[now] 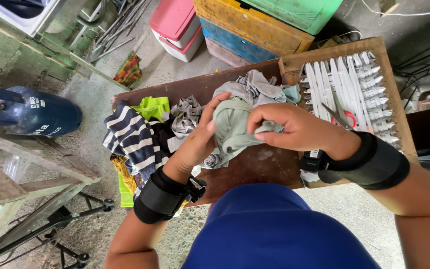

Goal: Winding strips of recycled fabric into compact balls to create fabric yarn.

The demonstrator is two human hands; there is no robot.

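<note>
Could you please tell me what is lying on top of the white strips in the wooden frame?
A pair of scissors with red handles lies on the white strips in the wooden frame. The right hand covers the frame's near left corner, so anything there is hidden.

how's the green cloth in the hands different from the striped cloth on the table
The pale green cloth is plain; the striped cloth has dark and white bands. The green one is lifted above the table, bunched in the grip of the left hand and right hand; the striped one lies untouched, draped over the table's left edge. Both are crumpled scraps of fabric.
</note>
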